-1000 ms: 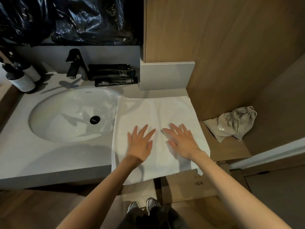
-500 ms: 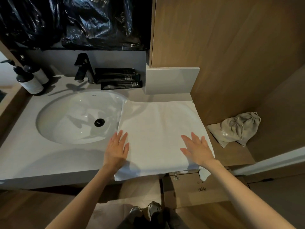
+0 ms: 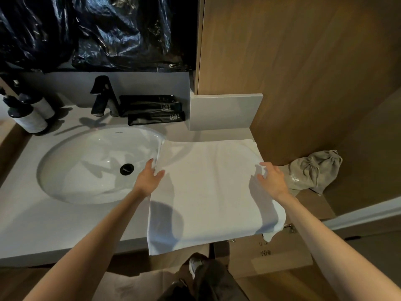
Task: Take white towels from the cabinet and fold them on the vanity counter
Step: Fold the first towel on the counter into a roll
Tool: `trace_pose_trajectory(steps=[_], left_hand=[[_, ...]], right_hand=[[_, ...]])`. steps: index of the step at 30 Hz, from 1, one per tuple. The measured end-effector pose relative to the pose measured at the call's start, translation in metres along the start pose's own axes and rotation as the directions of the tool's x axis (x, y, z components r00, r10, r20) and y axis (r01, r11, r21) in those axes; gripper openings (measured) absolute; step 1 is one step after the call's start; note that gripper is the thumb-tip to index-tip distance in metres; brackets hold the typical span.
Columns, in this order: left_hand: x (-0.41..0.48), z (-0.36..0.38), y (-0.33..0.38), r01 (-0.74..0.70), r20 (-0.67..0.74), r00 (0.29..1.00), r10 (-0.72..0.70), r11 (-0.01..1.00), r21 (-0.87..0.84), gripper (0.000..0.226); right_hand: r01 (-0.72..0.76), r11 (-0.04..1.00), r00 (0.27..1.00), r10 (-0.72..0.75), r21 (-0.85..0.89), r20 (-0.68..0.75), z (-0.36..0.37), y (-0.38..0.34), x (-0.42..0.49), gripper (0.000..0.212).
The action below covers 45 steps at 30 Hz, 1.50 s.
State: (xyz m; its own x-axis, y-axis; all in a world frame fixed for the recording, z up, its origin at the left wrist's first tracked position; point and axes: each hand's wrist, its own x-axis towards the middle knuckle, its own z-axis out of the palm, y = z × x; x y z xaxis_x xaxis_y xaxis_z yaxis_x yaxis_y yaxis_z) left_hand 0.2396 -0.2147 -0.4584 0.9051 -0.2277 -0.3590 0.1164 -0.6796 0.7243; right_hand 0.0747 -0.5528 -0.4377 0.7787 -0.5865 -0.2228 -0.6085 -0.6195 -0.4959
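Evidently both hands pinch the flat white rectangular cloth towel [image 3: 212, 192] on the pale grey stone vanity counter [image 3: 65, 224], left hand [image 3: 149, 180] and right hand [image 3: 273, 181] at opposite side edges. Nearer than both grips its hem overhangs; an uneven lift could drag it floorward.

A bathroom, with the look of a hotel room. Left of the left hand [image 3: 149, 178], a white oval sink [image 3: 86, 166] is set into a pale grey vanity counter [image 3: 54, 224]. Beyond that hand stand a black faucet [image 3: 102, 95] and stacked black toiletry tubes [image 3: 152, 109]; two pump bottles [image 3: 28, 118] sit far to its left. A white towel [image 3: 208, 192] lies between the hands. Just right of the right hand [image 3: 272, 178], a beige drawstring bag [image 3: 312, 172] lies beside wood panelling [image 3: 303, 72].
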Motion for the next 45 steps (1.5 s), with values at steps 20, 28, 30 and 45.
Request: trace_pose_trajectory(steps=[20, 28, 30, 45], left_hand=[[0.021, -0.008, -0.005, 0.09, -0.015, 0.995, -0.1, 0.945, -0.313, 0.058], [0.002, -0.022, -0.009, -0.119, 0.211, 0.967, 0.141, 0.986, -0.116, 0.079], [0.0, -0.025, -0.009, -0.204, 0.219, 0.953, 0.208, 0.978, -0.042, 0.074], [-0.023, -0.079, 0.002, -0.284, -0.006, 0.959, 0.284, 0.958, -0.032, 0.041]], right_hand=[[-0.163, 0.851, 0.973, 0.056, 0.499, 0.222, -0.013, 0.019, 0.072, 0.054], [-0.127, 0.853, 0.934, -0.069, 0.506, 0.351, -0.02, 0.018, 0.063, 0.05], [-0.079, 0.866, 0.918, -0.13, 0.493, 0.374, -0.022, 0.019, 0.059, 0.061], [0.192, 0.902, 0.981, -0.176, 0.387, -0.078, -0.063, 0.004, -0.015, 0.039]])
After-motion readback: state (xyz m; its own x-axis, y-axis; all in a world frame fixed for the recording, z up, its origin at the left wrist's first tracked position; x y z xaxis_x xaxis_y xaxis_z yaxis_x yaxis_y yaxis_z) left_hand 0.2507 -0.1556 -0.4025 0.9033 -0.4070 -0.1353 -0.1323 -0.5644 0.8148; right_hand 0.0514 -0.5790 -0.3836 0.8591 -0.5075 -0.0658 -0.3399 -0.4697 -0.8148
